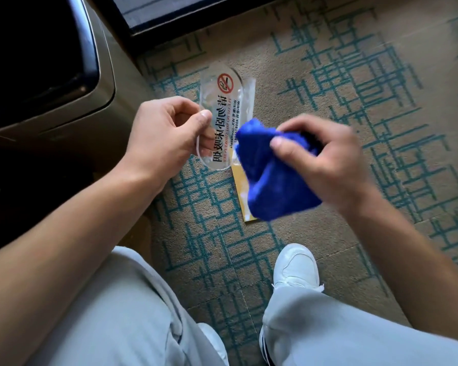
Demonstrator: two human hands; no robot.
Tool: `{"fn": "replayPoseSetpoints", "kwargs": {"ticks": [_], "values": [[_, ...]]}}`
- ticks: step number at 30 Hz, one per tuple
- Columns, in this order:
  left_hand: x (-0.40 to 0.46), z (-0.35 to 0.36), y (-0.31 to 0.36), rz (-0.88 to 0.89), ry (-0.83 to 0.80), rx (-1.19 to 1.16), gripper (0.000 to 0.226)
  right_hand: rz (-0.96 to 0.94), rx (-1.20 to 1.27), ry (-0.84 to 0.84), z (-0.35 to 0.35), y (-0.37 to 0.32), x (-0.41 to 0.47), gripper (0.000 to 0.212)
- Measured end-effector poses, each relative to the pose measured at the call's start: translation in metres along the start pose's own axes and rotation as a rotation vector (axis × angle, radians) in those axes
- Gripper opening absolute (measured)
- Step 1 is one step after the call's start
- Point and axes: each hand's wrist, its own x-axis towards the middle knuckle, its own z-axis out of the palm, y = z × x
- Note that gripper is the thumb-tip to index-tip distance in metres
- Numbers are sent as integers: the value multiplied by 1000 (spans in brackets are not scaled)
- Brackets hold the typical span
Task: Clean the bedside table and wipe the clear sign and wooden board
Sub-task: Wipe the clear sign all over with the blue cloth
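Here the left hand point(167, 130) pinched the clear sign point(222, 114), its long axis pointing away; the right hand point(325, 159), fingers closed on the blue cloth point(270, 175), touched its right edge.

So the floor here is carpet point(315, 83), tan with a teal grid-line pattern all over it. A white sneaker point(296, 268) is planted on it lower down (a second shoe point(212, 336) peeks out under the trouser leg near the bottom). Along the left edge sits a beige furniture piece point(101, 75), and a dark-framed base point(185, 19) runs across the top.
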Motion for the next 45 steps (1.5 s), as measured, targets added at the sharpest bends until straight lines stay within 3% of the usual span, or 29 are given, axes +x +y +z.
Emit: {"fn": "replayPoseSetpoints", "kwargs": {"ticks": [4,10,18,22,25,26,28,30,32,34,36,38,45], "values": [[-7,4,2,13,-39,25,10,199,307,171,-5,10,35,12],[-13,8,8,103,-55,-27,10,310,692,13,14,10,46,31],[-5,1,3,106,45,-53,11,362,688,-94,54,15,-3,22],[-1,-3,-2,109,9,-23,12,396,574,-230,46,32,-16,22],[0,-4,-8,134,-108,66,11,514,659,-101,41,41,-12,14],[-1,-5,-10,169,-141,144,11,583,719,-21,39,43,-8,16],[-4,-7,-12,274,-185,317,13,733,812,34,29,49,2,39],[-5,-9,-13,441,-218,460,13,820,750,-158,18,54,11,64],[-4,-8,-14,670,-278,603,14,859,668,-435,14,55,15,74],[1,-5,-13,908,-326,748,17,910,673,-552,16,58,13,75],[5,-4,-12,1059,-309,828,19,964,752,-507,18,64,7,64],[8,-7,-10,1135,-265,846,20,986,871,-490,17,67,-2,55],[-1,-13,5,1297,-192,861,19,884,1163,-548,18,55,-18,65]]}}
